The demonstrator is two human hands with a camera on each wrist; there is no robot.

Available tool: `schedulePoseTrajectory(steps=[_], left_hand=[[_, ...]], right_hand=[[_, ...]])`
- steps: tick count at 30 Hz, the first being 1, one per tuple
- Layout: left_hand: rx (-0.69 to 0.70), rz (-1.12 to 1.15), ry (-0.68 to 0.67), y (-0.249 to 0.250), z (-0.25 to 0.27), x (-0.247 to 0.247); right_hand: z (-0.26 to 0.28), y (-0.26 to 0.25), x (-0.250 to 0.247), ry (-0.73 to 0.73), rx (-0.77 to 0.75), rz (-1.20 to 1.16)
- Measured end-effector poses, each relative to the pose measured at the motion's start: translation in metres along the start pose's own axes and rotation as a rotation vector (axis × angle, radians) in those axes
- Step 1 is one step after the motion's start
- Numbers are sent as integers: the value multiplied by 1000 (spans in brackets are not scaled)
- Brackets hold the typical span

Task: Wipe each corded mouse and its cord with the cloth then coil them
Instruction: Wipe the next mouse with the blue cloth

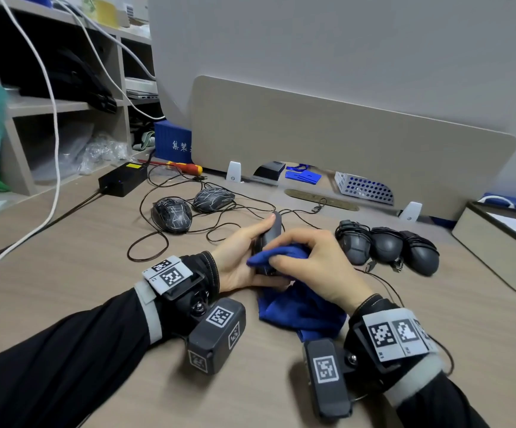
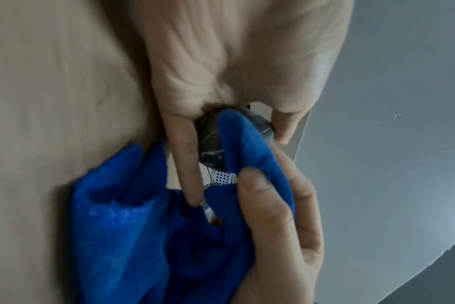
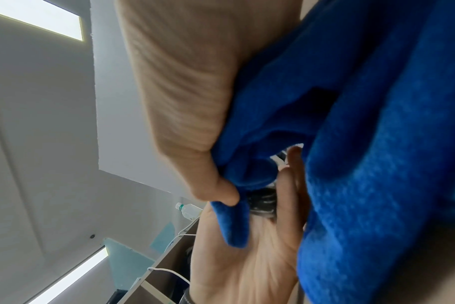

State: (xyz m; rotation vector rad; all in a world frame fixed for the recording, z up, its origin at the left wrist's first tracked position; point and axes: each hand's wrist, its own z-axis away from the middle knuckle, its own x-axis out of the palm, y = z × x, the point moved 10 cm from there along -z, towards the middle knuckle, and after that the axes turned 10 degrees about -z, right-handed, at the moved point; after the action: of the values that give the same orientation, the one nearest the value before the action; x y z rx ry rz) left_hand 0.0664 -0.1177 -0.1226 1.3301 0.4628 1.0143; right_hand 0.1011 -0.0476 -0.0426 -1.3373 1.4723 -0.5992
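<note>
My left hand grips a dark corded mouse on its side just above the desk, thumb along its top. My right hand pinches a blue cloth and presses a fold of it against the mouse's near end. In the left wrist view the mouse shows between the fingers with the cloth draped below. The right wrist view is mostly cloth, with a sliver of mouse. Its thin black cord trails off to the left.
Two patterned mice lie behind with loose tangled cords. Three grey mice with wound cords sit to the right. A black power brick, a screwdriver, a divider panel and a box border the desk.
</note>
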Motion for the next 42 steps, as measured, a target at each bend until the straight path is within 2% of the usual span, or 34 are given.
schedulePoseTrajectory(steps=[3, 6, 12, 15, 19, 23, 25, 29, 31, 34, 36, 39, 40, 42], left_hand=[[-12, -46, -71, -1, 4, 10], [-19, 8, -106, -2, 5, 13], [3, 154, 4, 2, 2, 0], [20, 162, 16, 5, 3, 0], [56, 180, 4, 11, 3, 1], [49, 212, 18, 10, 1, -2], [45, 209, -7, 11, 3, 3], [68, 191, -77, 13, 7, 15], [79, 197, -44, 12, 6, 15], [64, 206, 52, 9, 3, 5], [60, 203, 37, 8, 4, 8], [92, 205, -4, 11, 6, 16], [100, 208, 5, 11, 6, 16], [99, 244, 28, 10, 5, 14]], right_hand=[[-2, -1, -21, 179, -41, -38], [-1, 3, -30, 260, -26, -57], [2, 12, -49, 398, -14, -56], [2, 11, -44, 357, -6, -86], [0, 6, -36, 292, -45, -9], [1, 2, -24, 221, -26, -96], [1, -2, -24, 239, -46, -86], [2, 3, -48, 396, -60, 22], [1, 6, -45, 365, -35, 14], [-2, 3, -21, 194, -7, -60], [-2, 0, -25, 235, -23, -53], [2, 3, -51, 416, -41, -49], [3, 4, -53, 415, -35, -63], [2, 2, -40, 300, -25, -103]])
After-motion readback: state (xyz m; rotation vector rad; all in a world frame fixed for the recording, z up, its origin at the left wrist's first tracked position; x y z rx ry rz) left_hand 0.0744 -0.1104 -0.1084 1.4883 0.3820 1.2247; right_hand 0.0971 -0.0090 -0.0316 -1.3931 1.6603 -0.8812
